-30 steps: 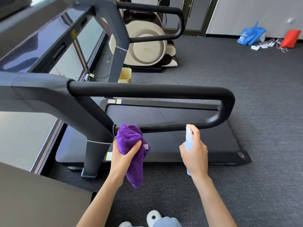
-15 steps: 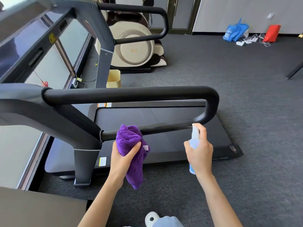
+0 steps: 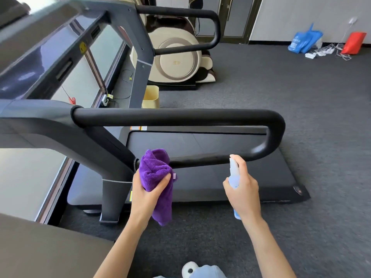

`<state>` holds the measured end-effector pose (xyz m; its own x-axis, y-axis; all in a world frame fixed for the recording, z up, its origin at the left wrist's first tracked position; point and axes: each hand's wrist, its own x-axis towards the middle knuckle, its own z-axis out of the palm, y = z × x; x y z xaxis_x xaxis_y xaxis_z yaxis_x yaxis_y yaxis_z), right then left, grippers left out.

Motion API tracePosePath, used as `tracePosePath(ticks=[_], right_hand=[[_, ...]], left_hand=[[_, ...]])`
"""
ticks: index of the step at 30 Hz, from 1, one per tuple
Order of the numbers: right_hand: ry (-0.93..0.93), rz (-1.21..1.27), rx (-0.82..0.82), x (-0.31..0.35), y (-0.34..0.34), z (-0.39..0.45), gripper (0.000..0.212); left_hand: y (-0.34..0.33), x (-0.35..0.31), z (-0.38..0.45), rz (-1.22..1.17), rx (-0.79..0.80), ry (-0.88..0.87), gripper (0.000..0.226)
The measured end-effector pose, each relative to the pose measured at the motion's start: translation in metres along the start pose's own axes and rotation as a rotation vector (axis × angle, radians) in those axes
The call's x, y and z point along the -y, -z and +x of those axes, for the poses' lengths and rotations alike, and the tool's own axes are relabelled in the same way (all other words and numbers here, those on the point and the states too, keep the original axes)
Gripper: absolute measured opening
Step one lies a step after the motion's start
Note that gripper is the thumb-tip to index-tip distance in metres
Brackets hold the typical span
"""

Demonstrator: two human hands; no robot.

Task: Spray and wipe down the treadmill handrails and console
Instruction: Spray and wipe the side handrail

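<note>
Your left hand (image 3: 147, 192) grips the bunched purple cloth (image 3: 156, 177), which hides the lower handrail's (image 3: 200, 160) inner end. Your right hand (image 3: 244, 192) clasps the spray bottle (image 3: 234, 173), covering most of it; the console (image 3: 30, 63) runs out of frame.

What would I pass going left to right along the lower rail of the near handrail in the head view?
Grey upright post → left hand gripping the purple cloth against the rail → a bare stretch of the lower rail → right hand holding the spray bottle → the handrail's curved end.
</note>
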<state>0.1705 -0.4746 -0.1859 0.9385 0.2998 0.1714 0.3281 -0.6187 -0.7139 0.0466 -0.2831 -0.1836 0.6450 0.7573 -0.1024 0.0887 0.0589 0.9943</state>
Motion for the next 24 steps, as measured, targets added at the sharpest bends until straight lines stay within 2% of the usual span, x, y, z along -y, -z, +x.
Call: tracePosePath(ticks=[2, 3, 6, 10, 13, 15, 18, 21, 24], right_hand=[[0.024, -0.003, 0.013, 0.005, -0.005, 0.002, 0.067], [0.045, -0.009, 0.016, 0.008, -0.007, 0.002, 0.068], [0.083, -0.03, 0.022, 0.013, -0.01, 0.002, 0.069], [0.087, -0.04, 0.036, 0.013, -0.012, -0.003, 0.07], [0.084, -0.045, 0.037, 0.009, -0.011, -0.007, 0.072], [0.068, -0.057, 0.042, 0.004, -0.012, -0.009, 0.072], [0.027, -0.069, 0.044, -0.006, -0.013, -0.01, 0.071], [0.012, -0.106, 0.034, -0.014, -0.015, -0.01, 0.068], [0.005, -0.139, 0.026, -0.019, -0.014, -0.008, 0.064]], left_hand=[[0.009, -0.007, 0.007, 0.104, -0.029, -0.185, 0.05], [0.013, -0.01, 0.013, 0.171, -0.028, -0.281, 0.052], [0.016, -0.012, 0.045, 0.427, 0.014, -0.433, 0.08], [0.005, 0.01, 0.087, 0.763, 0.16, -0.397, 0.098], [-0.004, 0.032, 0.104, 1.056, 0.211, -0.551, 0.091], [-0.005, 0.037, 0.111, 1.13, 0.23, -0.611, 0.085], [-0.009, 0.037, 0.118, 1.207, 0.286, -0.614, 0.084], [-0.025, 0.027, 0.13, 1.252, 0.359, -0.571, 0.083], [-0.043, 0.017, 0.139, 1.289, 0.459, -0.482, 0.072]])
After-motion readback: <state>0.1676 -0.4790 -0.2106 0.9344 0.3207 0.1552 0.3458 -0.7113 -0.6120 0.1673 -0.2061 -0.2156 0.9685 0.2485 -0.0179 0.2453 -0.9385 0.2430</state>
